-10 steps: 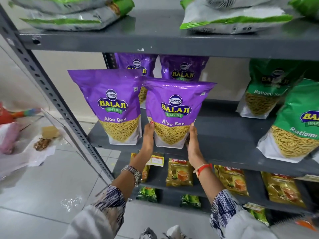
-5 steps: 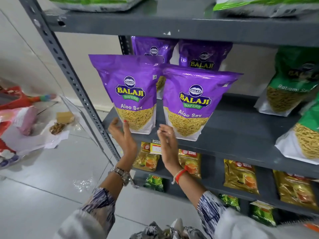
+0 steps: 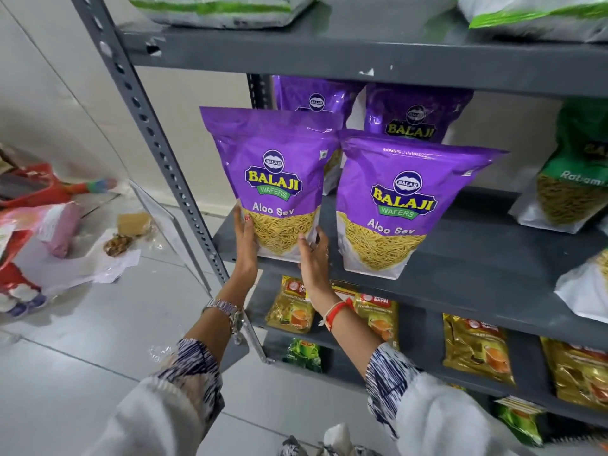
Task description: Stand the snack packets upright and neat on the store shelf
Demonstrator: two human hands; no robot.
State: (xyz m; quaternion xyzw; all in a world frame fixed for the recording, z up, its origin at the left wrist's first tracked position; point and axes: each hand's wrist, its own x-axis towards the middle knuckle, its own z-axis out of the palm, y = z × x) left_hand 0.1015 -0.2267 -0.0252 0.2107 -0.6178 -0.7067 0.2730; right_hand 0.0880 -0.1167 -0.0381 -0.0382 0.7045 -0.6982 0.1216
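Two purple Aloo Sev packets stand upright at the front of the grey middle shelf (image 3: 477,278). The left purple packet (image 3: 274,179) is held at its bottom corners: my left hand (image 3: 245,240) presses its left side and my right hand (image 3: 314,258) its right side. The right purple packet (image 3: 399,205) stands free beside it, touched by neither hand. Two more purple packets (image 3: 413,116) stand behind them, partly hidden. Green Ratlami Sev packets (image 3: 572,172) stand at the shelf's right end.
White-and-green packets (image 3: 227,8) lie flat on the top shelf. Gold tea packets (image 3: 475,347) fill the lower shelf. The rack's perforated upright (image 3: 154,139) runs diagonally at the left. Bags, paper and scraps (image 3: 49,225) litter the tiled floor at the left.
Both hands let go of the right purple packet, dropped away from the shelf, then rose to the left purple packet and now grip its lower corners. The camera view shifted left and closer.
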